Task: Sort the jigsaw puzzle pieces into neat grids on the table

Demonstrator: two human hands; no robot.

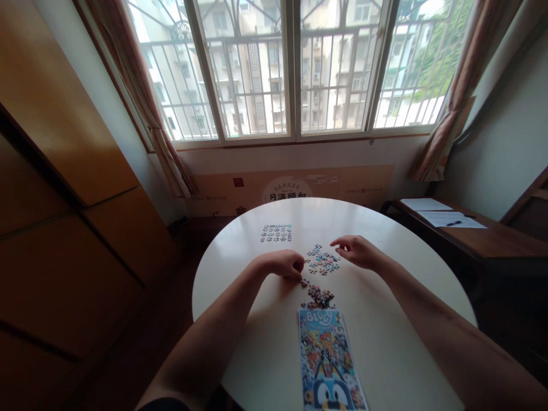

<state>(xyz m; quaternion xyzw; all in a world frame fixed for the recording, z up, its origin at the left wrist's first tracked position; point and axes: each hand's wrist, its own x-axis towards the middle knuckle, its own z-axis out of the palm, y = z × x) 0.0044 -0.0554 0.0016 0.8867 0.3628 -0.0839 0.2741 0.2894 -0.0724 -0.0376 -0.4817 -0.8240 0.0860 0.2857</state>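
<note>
My left hand (288, 264) is over the middle of the round white table, its fingers curled down and pinched at a small jigsaw puzzle piece (305, 282). To its right lies a loose spread of puzzle pieces (324, 264), laid mostly flat. My right hand (356, 252) hovers just beyond that spread on the right, index finger stretched out and the others loosely bent, holding nothing I can see. Nearer to me is a heaped pile of darker puzzle pieces (320, 296). Farther off on the left, several pieces (277, 233) sit apart in neat rows.
A colourful Bluey picture sheet (327, 359) lies between my forearms, touching the near side of the pile. The white table (385, 331) has a curved edge. At the right stands a brown wooden bench (509, 228) with papers (449, 219) and pens. A barred window is ahead.
</note>
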